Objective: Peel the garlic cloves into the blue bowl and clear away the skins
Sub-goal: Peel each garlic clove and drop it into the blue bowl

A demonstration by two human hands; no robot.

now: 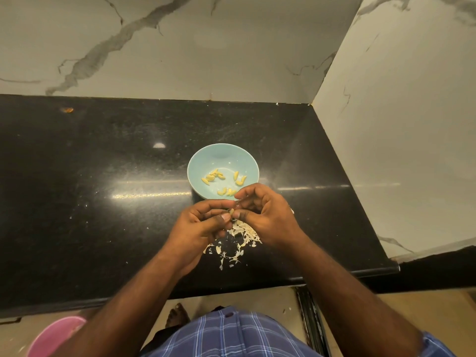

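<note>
A light blue bowl (195,163) stands on the black counter and holds several peeled yellowish garlic cloves (212,176). Just in front of it my left hand (198,228) and my right hand (265,215) meet, fingers curled. Between their fingertips they pinch one small garlic clove (231,211), mostly hidden by the fingers. Below the hands a loose heap of pale garlic skins (242,235) lies on the counter.
The black stone counter (103,189) ends in a front edge near me and a marble wall on the right and behind. On the floor at lower left sits a pink tub (55,336). A small orange speck (67,109) lies far left.
</note>
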